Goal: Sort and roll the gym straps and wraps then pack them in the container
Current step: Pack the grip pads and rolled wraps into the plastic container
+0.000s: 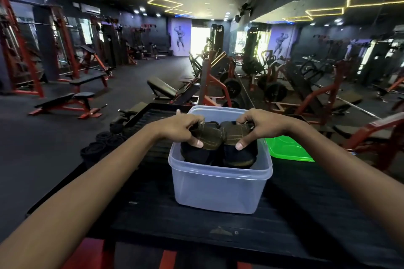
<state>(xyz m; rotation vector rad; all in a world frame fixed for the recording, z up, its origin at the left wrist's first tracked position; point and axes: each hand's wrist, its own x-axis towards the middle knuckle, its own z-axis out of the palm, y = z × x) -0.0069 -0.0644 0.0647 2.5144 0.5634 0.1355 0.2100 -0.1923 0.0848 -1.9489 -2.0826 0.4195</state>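
The left hand (182,128) pinches one olive rolled wrap (208,137) and the right hand (254,126) pinches its twin (237,134), both held just over the clear container (218,185), above dark rolls (196,154) already packed inside. The box looks nearly full, so pressing these in may loosen a roll or leave them proud of the rim. More black rolls (102,144) wait on the table (175,220) to the left; a green lid (286,148) lies just right of the box, clear of the hands
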